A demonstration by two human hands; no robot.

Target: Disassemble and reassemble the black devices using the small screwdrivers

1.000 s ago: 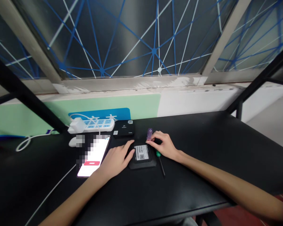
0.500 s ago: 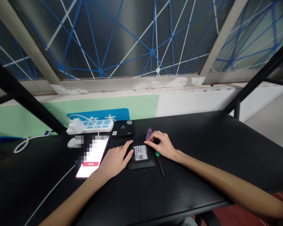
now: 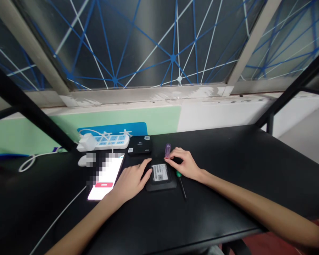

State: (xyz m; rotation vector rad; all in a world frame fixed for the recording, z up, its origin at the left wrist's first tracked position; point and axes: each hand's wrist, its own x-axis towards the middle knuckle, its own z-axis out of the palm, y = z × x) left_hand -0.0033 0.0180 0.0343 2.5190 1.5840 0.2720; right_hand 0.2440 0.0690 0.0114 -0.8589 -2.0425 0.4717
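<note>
A flat black drive-like device with a white printed label (image 3: 160, 172) lies on the desk on a dark, slightly larger base (image 3: 161, 187). My left hand (image 3: 131, 180) rests at its left side, thumb and index finger apart, fingertips near its left edge. By the upper right corner, my right hand (image 3: 184, 163) is closed in a pinch at the lower end of a small translucent purple piece (image 3: 167, 150), which stands almost upright. Its kind does not show. Beneath the right hand lies a screwdriver with a green handle (image 3: 178, 174), its dark shaft pointing toward me.
A lit phone (image 3: 106, 180), partly blurred, lies left of my left hand. Behind are a white mouse (image 3: 83, 161), a power strip (image 3: 113, 141) with a charger (image 3: 88, 142) plugged in, and a black box (image 3: 140, 145). A white cable (image 3: 60, 216) crosses the left side.
The purple piece has turned slightly and stands straighter. My right hand has barely moved, and the left hand stays in place. The whole view has shifted a little.
</note>
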